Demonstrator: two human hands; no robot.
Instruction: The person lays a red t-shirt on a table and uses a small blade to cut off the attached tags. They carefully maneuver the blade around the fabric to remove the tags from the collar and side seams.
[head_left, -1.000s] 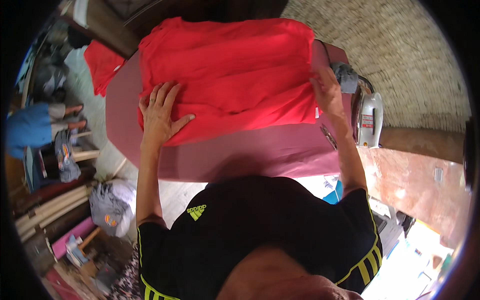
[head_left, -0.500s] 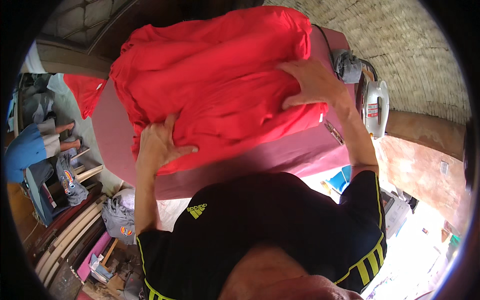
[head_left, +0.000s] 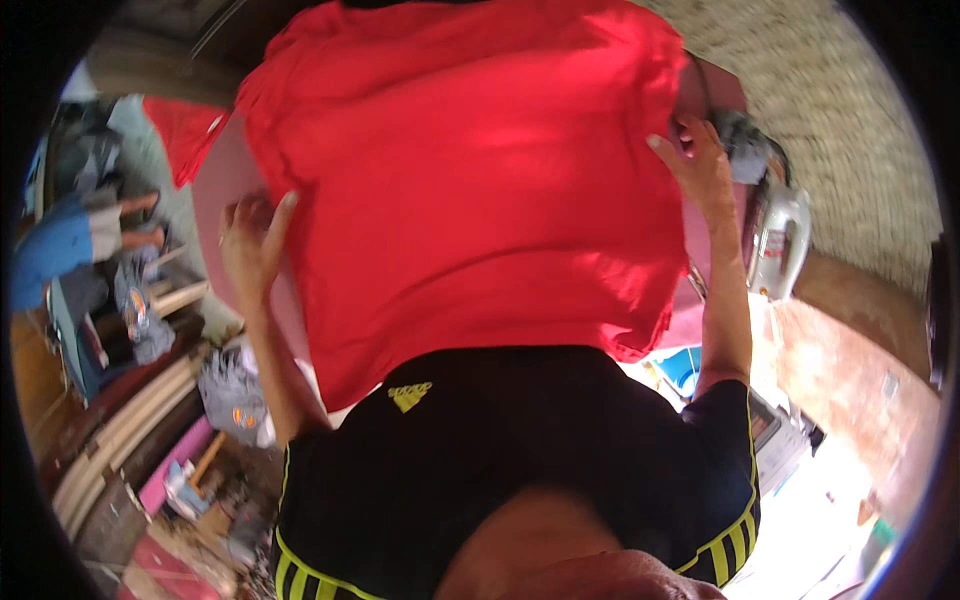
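A red garment, perhaps a shirt, lies spread over the mauve-covered table, with soft creases across it. Its near edge reaches down to my black top. Beside its left edge is my left hand, thumb apart from the loosely bent fingers, holding nothing. My right hand is at the upper right edge, thumb and fingers apart, with no cloth gripped between them. A small metal tool lies by the right edge, partly hidden by my forearm.
A white-handled iron stands to the right, near a bunched grey cloth. Another red cloth hangs at the table's left. A person in blue is beyond it. Wood pieces and a grey bag lie at lower left.
The red garment has gone from bunched to spread out, its near edge now closer to me. My hands have moved off its middle, out to its left and right edges.
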